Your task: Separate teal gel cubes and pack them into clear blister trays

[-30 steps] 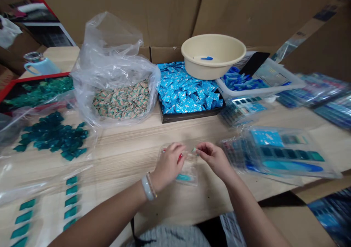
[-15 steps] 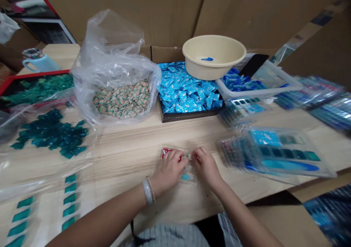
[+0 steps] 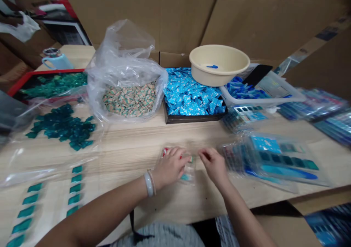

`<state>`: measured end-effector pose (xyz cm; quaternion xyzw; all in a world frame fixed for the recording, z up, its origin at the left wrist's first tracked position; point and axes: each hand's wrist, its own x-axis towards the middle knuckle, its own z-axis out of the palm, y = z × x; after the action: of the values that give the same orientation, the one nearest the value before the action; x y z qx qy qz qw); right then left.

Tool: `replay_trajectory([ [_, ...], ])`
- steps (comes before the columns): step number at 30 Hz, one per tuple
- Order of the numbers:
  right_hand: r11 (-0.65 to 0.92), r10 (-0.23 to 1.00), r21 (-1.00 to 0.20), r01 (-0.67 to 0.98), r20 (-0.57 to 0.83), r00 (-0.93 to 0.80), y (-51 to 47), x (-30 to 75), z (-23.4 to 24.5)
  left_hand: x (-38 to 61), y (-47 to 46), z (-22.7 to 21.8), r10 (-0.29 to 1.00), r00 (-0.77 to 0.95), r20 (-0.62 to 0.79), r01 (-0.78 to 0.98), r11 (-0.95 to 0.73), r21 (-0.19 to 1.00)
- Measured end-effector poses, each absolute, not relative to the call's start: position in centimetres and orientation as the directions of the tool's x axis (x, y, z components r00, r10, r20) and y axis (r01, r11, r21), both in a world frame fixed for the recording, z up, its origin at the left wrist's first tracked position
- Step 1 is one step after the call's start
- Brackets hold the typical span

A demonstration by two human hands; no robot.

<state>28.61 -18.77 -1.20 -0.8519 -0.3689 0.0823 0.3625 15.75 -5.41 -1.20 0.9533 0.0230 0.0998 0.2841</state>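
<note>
A clear plastic package (image 3: pixel 188 179) lies on the table in front of me, with a red printed packet at its upper left, a light blue piece low down and a small patterned square (image 3: pixel 189 159) at its right. My left hand (image 3: pixel 171 168) rests over it, fingers curled onto it and hiding much of the contents. To the right, my right hand (image 3: pixel 215 164) is raised clear of the package, thumb and fingers pinched together. Whatever may be between those fingertips is too small to make out.
Filled clear packages (image 3: pixel 285 159) are stacked at right. Behind stand a plastic bag of small patterned squares (image 3: pixel 128 99), a black box of blue packets (image 3: pixel 194 119), a cream basin (image 3: pixel 219 71) and a white basket (image 3: pixel 274 100). Teal pieces (image 3: pixel 63 126) lie at left.
My right hand has drawn away to the right from the package, uncovering the small patterned square. My left hand stays on the package. The whole view has shifted slightly.
</note>
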Motion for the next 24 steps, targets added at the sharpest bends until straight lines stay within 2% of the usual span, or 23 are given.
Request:
replay_trajectory([
  [2,-0.45,0.636,-0.688,0.57,0.201,0.745,-16.1,29.1,1.4,16.1,-3.7,-0.5,0.299,0.926,0.232,0.042,-0.691,0.722],
  [3,-0.425,0.635,-0.689,0.587,0.235,0.736,-14.0,29.3,2.9,16.5,-2.5,0.1,0.42,0.882,0.214,0.066,-0.559,0.826],
  [5,-0.321,0.657,-0.69,0.649,0.331,0.677,-8.2,29.3,5.8,17.9,0.4,2.3,0.605,0.795,0.048,0.071,-0.172,0.983],
  [7,-0.127,0.678,-0.677,0.725,0.475,0.561,-1.8,28.5,8.2,19.1,3.8,5.5,0.622,0.767,-0.156,0.012,0.229,0.973],
  [9,0.052,0.766,-0.612,0.789,0.531,0.361,3.3,26.8,9.4,18.5,7.3,9.4,0.607,0.767,-0.208,-0.071,0.403,0.912],
  [12,0.183,0.851,-0.509,0.841,0.51,0.124,6.3,24.0,8.3,12.7,11.8,14.1,0.617,0.777,-0.126,-0.102,0.321,0.942],
  [14,0.098,0.885,-0.507,0.856,0.438,0.158,5.7,22.6,5.9,5.9,12.8,15.0,0.689,0.722,-0.062,-0.041,0.132,0.99],
  [16,0.001,0.914,-0.584,0.812,0.33,0.236,3.9,21.0,3.1,-1.5,11.4,13.8,0.797,0.604,-0.008,0.137,-0.094,0.986],
  [17,0.017,0.928,-0.608,0.794,0.304,0.214,2.8,19.8,1.8,-5.0,9.8,12.4,0.824,0.567,-0.022,0.302,-0.183,0.936],
  [19,0.11,0.965,-0.654,0.749,0.25,0.077,0.4,16.3,-0.2,-10.4,5.7,8.5,0.832,0.546,-0.102,0.594,-0.298,0.747],
  [21,0.145,0.989,-0.778,0.611,0.121,-0.081,-1.7,12.1,-1.7,-13.6,1.3,4.4,0.822,0.562,-0.089,0.701,-0.416,0.579],
  [24,0.012,0.998,-0.904,0.428,-0.016,-0.062,-3.8,7.4,-3.5,-14.6,-3.5,0.2,0.822,0.568,-0.043,0.761,-0.505,0.408],
])
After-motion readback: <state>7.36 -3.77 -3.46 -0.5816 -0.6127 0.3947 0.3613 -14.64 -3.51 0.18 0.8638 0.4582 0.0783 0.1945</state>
